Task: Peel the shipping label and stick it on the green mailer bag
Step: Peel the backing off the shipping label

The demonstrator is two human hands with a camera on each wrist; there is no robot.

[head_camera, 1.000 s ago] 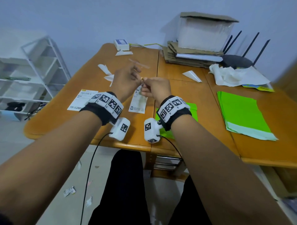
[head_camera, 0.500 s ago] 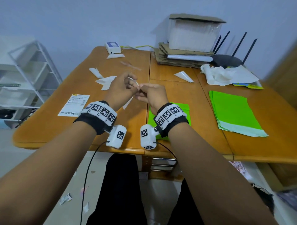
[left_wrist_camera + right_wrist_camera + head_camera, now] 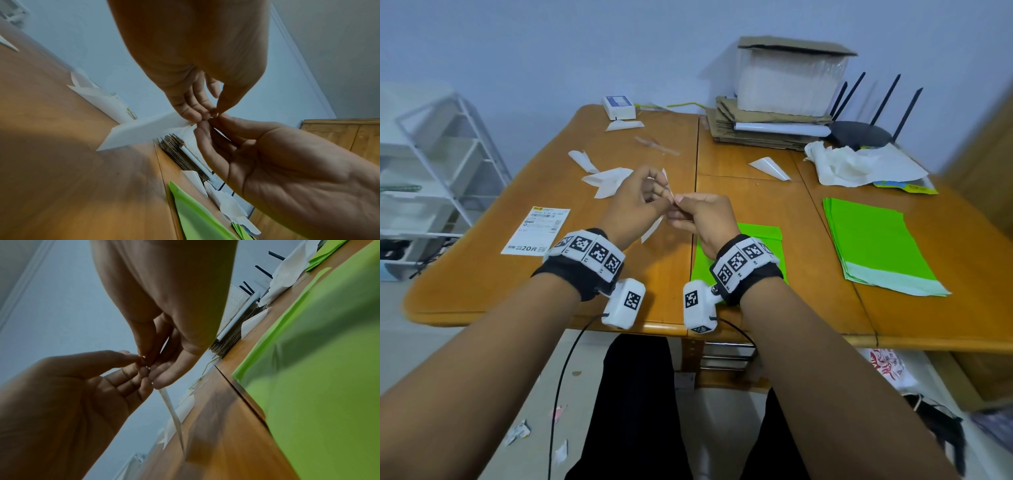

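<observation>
Head view is evenly, softly lit; straight lines are bowed at the edges and the right border is smeared. Both wrist views are dimmer and bluish, with strong wide-angle stretch. Soft shadows are cast on the table [image 3: 61, 162]. The green mailer bag [image 3: 320, 369] is blurred at right.

A: How many labels do you see?
B: Two: one held label [image 3: 652, 231] and one printed label [image 3: 536, 230].
A: How many of your hands pinch the held one?
B: Two: your left hand [image 3: 635, 205] and your right hand [image 3: 705, 219].
A: Mailers?
B: One single mailer [image 3: 756, 236] and one stack [image 3: 873, 246]; you cannot count the sheets in it.
A: Scraps [image 3: 606, 180] on the table [image 3: 482, 274]?
B: Four.
A: Routers?
B: One router [image 3: 859, 133], with four antennas.
</observation>
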